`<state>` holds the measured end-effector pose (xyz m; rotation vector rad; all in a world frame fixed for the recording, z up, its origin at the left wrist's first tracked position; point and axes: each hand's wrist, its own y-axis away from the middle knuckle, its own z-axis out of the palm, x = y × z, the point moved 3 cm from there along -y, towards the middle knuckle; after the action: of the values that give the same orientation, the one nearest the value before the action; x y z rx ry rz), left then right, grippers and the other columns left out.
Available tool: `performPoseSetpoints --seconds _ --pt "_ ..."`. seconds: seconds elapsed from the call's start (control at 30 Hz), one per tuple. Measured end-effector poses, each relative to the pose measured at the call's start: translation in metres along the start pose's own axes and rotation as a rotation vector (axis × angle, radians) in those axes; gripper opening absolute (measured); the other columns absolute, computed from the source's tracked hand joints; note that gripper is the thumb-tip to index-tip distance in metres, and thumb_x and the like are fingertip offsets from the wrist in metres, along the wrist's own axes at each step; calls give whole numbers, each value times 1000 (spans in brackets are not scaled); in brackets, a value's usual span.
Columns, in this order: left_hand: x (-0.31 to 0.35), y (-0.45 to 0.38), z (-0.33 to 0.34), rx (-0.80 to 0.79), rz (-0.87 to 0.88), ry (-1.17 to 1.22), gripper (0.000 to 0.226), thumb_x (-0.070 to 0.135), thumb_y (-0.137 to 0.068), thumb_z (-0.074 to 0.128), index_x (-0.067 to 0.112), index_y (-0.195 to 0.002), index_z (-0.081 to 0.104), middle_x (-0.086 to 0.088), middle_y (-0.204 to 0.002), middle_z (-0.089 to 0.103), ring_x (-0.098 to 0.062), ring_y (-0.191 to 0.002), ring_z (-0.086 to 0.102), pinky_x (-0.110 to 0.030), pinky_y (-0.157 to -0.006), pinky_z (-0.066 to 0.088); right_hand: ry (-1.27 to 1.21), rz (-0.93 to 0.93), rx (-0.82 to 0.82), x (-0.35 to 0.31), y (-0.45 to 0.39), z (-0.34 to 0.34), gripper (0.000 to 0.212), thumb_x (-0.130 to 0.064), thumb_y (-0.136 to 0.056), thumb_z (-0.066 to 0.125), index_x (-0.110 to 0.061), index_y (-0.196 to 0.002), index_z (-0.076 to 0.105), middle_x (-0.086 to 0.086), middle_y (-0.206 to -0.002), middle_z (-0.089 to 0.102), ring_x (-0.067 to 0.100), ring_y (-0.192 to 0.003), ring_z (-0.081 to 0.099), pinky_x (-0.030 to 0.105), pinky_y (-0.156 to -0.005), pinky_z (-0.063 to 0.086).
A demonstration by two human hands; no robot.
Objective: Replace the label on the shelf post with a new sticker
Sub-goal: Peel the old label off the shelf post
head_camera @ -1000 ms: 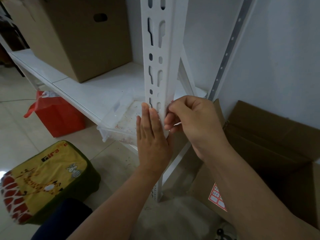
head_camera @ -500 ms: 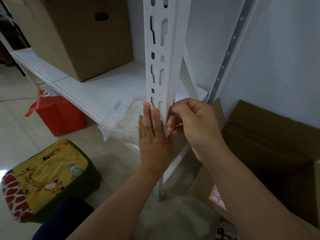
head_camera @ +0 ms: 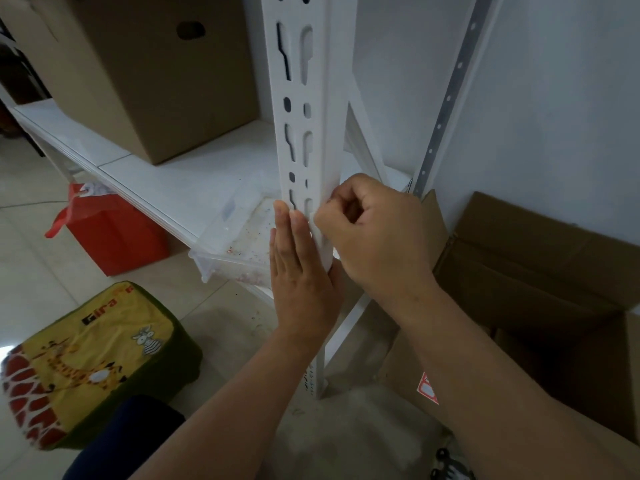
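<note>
One shelf post (head_camera: 304, 140): your left hand (head_camera: 301, 271) lies flat on it, fingers straight; your right hand (head_camera: 374, 237) has fingers curled at its edge, pinch contents hidden. Two cardboard boxes.

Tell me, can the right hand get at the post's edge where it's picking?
Probably yes: the right hand is already curled against the shelf post, and the flat left hand lies beside it, not across that edge.

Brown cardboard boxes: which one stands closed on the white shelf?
The tall brown cardboard box with an oval handle hole; the other box sits open on the floor.
</note>
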<state>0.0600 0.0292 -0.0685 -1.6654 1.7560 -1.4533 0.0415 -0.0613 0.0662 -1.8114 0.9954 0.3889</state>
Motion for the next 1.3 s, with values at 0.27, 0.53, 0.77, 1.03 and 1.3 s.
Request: performPoseSetpoints --seconds 0.27,0.53,0.77,1.03,1.3 --pt "2 -4 -1 -18 35 -90 76 41 -103 35 -5 -149 -4 -28 -156 8 -23 -149 -11 -43 -121 13 -296 25 -31 6 12 4 16 -16 -85 59 -5 -74 63 -2 -60 59 10 -57 58 12 -55 48" --pt "5 -3 -7 47 69 36 106 26 -91 66 18 -151 -21 -18 -155 1 -23 -150 -3 -48 -119 23 -545 252 -58 21 11 0 13 -4 -91 55 -6 -83 66 6 -66 66 13 -58 62 20 -58 52" --pt "17 -3 -20 2 41 17 77 37 -94 50 1 -147 7 -22 -154 9 -23 -150 -1 -45 -119 18 -724 307 -169 25 13 -4 15 -12 -93 55 -5 -82 63 8 -65 62 21 -58 57 31 -60 52" --pt "47 -36 -73 204 -18 326 37 35 -103 33 4 -110 52 -16 -107 51 -26 -102 48 -27 -90 38 -639 312 -244 35 16 -12 33 -32 -79 62 0 -82 63 5 -59 59 16 -52 53 26 -54 49" --pt "58 -44 -81 25 54 495 30 24 -99 46 0 -96 64 0 -88 61 -13 -77 56 -21 -71 44 -659 306 -284 43 21 -19 37 -31 -79 62 5 -83 61 9 -59 56 17 -52 51 24 -51 46"
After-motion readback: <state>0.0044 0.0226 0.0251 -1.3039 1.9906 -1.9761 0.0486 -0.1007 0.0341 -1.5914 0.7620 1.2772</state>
